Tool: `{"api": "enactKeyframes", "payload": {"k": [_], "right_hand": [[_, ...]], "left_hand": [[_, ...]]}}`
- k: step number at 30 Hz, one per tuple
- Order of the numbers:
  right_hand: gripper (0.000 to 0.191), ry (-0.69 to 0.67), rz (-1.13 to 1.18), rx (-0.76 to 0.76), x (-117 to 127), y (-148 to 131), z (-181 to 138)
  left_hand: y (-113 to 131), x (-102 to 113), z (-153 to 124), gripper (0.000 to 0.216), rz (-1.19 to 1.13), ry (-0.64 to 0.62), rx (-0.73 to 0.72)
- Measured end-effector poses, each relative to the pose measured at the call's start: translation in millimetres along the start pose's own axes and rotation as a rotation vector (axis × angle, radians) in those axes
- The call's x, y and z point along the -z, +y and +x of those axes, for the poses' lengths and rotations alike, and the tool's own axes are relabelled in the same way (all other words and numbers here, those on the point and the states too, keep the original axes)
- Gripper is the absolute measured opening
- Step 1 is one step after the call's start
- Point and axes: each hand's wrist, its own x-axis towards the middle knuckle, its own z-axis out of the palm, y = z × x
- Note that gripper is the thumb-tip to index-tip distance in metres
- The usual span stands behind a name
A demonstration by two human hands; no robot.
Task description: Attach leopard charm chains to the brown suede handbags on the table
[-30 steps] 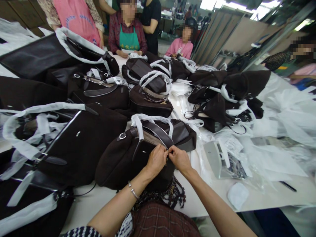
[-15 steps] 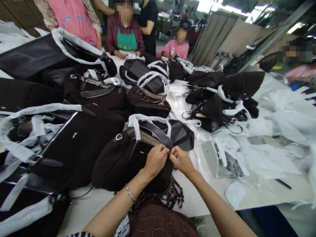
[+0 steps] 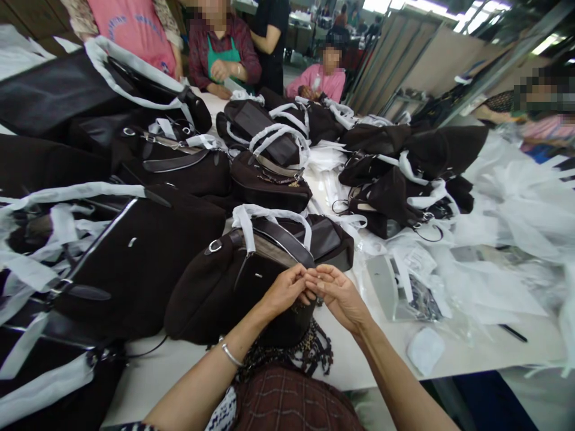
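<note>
A dark brown handbag (image 3: 206,308) lies in front of me, its upper handle (image 3: 275,209) wrapped in white. A dark leather strap (image 3: 285,236) arches over the bag's opening. My left hand (image 3: 290,288) is at the bag's right end, thumb and fingertips pinched together. Against its fingertips, my right hand (image 3: 340,293) pinches too, its outer fingers bent loosely. Whatever is between the fingertips is too small to make out. Dark beaded fringe (image 3: 317,353) hangs below the bag, near the table edge.
More dark handbags (image 3: 175,239) crowd the left and far side. To the right lie a grey packet (image 3: 381,287), clear plastic, white sheets (image 3: 507,287), a white pad (image 3: 426,350) and a thin black object (image 3: 513,333). Co-workers (image 3: 224,60) are across the table (image 3: 359,359).
My fingertips have come together and lifted slightly off the bag; the right hand's fingers have uncurled somewhat. Across the table, the co-worker in the green apron has raised a hand.
</note>
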Motion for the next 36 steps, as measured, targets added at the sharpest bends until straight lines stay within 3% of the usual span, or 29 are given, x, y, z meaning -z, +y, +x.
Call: {"api": "enactKeyframes", "payload": {"k": [4, 12, 19, 27, 36], "right_hand": [[0.034, 0.099, 0.042, -0.012, -0.3, 6.3, 6.0], [0.038, 0.118, -0.024, 0.006, 0.6, 15.1, 9.7], [0.027, 0.135, -0.158, 0.073, 6.4, 18.9, 10.6], [0.022, 0.162, -0.396, 0.171, 9.5, 23.8, 16.7], [0.027, 0.181, -0.392, 0.150, 12.7, 29.2, 19.8]], "left_hand": [[-6.8, -2.7, 3.8, 0.029, -0.096, 0.034, 0.004], [-2.9, 1.0, -2.2, 0.034, -0.132, 0.132, 0.027], [2.3, 2.5, -7.6, 0.028, 0.105, 0.149, 0.027], [11.2, 0.5, -11.4, 0.022, 0.457, 0.196, -0.131], [16.3, 3.9, -11.9, 0.022, 0.575, 0.188, -0.231]]}}
